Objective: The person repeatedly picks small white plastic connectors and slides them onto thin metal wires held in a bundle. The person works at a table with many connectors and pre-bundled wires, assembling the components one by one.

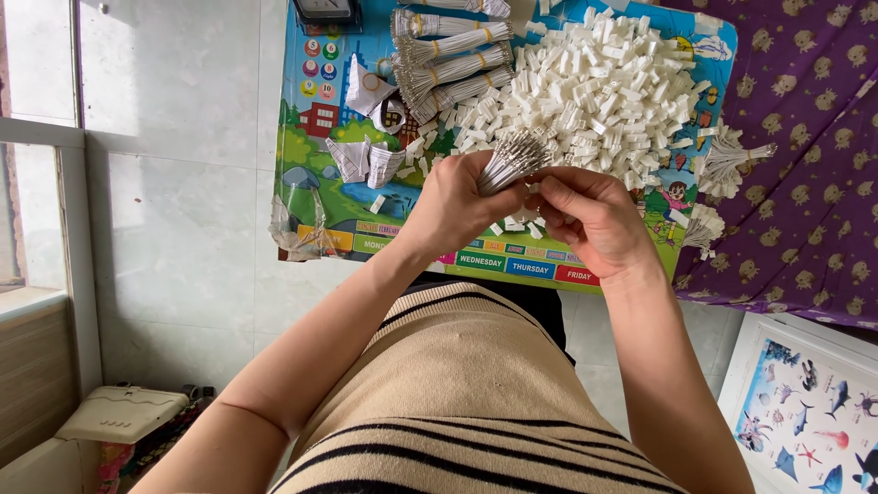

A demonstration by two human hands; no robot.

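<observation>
Clenched on a wire bundle point(512, 160), left hand point(457, 206) fans its ends; right hand point(590, 215) pinches one strand beside it. Picking looks underway; white connectors point(594, 91) lie just beyond.

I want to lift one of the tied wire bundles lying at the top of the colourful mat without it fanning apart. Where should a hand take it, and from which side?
Take a tied wire bundle around its middle, at the yellowish band, coming from above with fingers across its length. The wires splay at the left end, so the banded part is the tightest. The left hand already grips another bundle low, with the right hand at its tips.
</observation>
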